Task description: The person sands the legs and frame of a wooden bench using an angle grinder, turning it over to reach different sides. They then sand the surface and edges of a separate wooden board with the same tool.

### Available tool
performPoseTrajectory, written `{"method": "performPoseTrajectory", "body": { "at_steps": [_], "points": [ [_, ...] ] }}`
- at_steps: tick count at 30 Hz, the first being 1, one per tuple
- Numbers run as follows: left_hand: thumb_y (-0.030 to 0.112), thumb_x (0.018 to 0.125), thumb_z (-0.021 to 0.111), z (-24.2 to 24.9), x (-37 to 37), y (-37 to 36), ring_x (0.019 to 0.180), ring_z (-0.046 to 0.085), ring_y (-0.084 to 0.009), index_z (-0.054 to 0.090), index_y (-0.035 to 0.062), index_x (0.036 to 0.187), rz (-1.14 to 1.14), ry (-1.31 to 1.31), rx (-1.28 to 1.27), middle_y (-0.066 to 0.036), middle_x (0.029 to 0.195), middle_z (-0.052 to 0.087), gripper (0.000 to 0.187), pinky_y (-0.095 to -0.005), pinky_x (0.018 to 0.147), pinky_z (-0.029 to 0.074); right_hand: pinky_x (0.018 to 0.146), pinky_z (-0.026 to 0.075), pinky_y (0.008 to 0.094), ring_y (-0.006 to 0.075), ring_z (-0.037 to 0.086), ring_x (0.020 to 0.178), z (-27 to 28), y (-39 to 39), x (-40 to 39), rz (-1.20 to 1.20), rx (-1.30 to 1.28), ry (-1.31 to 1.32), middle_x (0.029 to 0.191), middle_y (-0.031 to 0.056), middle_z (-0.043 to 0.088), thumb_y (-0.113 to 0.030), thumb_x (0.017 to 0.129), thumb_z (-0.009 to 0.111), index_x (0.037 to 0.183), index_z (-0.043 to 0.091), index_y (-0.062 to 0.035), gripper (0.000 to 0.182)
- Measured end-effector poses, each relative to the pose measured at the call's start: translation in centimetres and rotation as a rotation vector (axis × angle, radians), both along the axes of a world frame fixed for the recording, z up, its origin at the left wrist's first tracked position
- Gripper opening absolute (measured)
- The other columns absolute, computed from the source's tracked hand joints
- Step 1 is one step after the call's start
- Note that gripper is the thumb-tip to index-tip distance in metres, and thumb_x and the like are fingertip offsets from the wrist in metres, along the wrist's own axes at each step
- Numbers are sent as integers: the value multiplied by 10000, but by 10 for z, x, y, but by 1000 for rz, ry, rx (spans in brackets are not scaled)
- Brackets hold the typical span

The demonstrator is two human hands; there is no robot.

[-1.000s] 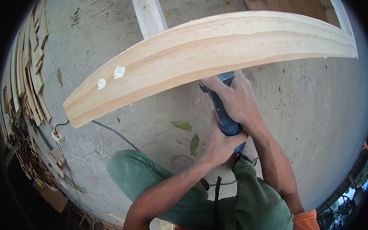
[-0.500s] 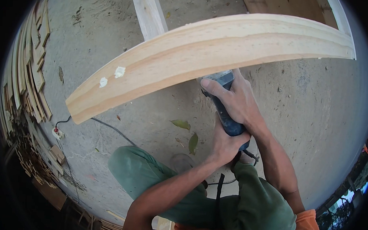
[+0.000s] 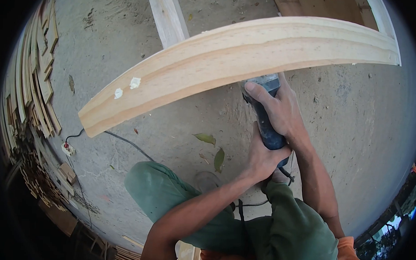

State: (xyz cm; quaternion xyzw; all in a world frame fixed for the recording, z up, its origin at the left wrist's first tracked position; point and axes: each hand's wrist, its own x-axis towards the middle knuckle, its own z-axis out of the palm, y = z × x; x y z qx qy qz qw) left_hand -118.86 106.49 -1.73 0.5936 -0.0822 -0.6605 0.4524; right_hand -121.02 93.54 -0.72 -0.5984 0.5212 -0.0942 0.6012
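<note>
My right hand [image 3: 278, 107] is wrapped round the front of a dark blue, dusty corded angle grinder [image 3: 268, 125], its thumb lying over the grey head. Lower down, my left hand [image 3: 265, 158] grips the rear of the grinder's body near the cord. The grinder's head meets the lower edge of a long, curved pale wooden board [image 3: 229, 55]. Whatever is fitted at the working end is hidden by the board and my hand. Two white filler patches [image 3: 135, 83] mark the board's left part.
A wooden bar [image 3: 168, 18] runs back behind the board, and a brown panel [image 3: 326, 10] lies at the upper right. Stacked timber strips [image 3: 33, 78] line the left side. A power cord [image 3: 134, 146] crosses the concrete floor [image 3: 359, 135] to a white socket [image 3: 68, 149]. Leaves [image 3: 219, 160] lie near my foot.
Both hands and the grinder have moved right along the board's lower edge. The view has shifted slightly; both hands keep their hold.
</note>
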Motion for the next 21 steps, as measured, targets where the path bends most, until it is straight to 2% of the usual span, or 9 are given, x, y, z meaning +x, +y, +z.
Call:
{"method": "performPoseTrajectory", "body": {
  "at_steps": [1,3,10,12,16,18,21],
  "points": [
    [170,760,818,0,-2,0,1179,567,-256,261,-20,1442,-2,-4,-6,-182,1289,503,901,-400,980,499,879,559,434,379,721,966,-1,-1,0,-2,-6,-4,1015,309,695,-619,819,746,1236,516,147,902],
    [162,822,793,-2,-8,6,1173,575,-205,376,-16,1413,111,18,-63,-124,1285,555,746,-372,986,489,872,567,425,392,730,939,-5,1,0,87,-51,66,1011,315,701,-610,823,745,1244,510,153,903],
    [144,829,778,-11,-6,4,1079,619,-188,497,-21,1319,193,6,-101,-94,1174,625,588,-360,941,510,922,554,437,419,722,1001,-11,-2,15,166,-33,-7,1049,326,703,-591,828,747,1292,488,156,916],
    [131,766,804,-14,-7,3,1197,554,-248,245,1,1474,137,43,-46,-157,1310,502,911,-399,1014,481,934,549,444,423,719,1016,-12,-5,14,177,-35,-5,1053,335,701,-585,828,750,1301,484,158,921],
    [136,763,807,-14,-11,4,1217,541,-256,242,1,1479,177,54,-24,-162,1325,492,922,-405,1027,471,937,550,442,421,720,1019,-15,-5,13,232,-78,8,1060,336,701,-569,832,755,1299,487,154,901],
    [156,825,778,-13,-9,5,1105,605,-192,504,-19,1298,143,58,-41,-107,1197,608,573,-364,943,504,944,547,443,427,713,1041,-12,-5,15,220,-17,0,1087,344,692,-569,829,760,1312,480,158,917],
    [149,826,776,-8,-13,2,1106,607,-194,493,-23,1304,186,-47,-77,-115,1206,602,582,-362,939,508,946,545,447,427,711,1050,-10,-4,12,206,-26,27,1093,344,692,-572,833,754,1314,479,160,918]
  ]
}}
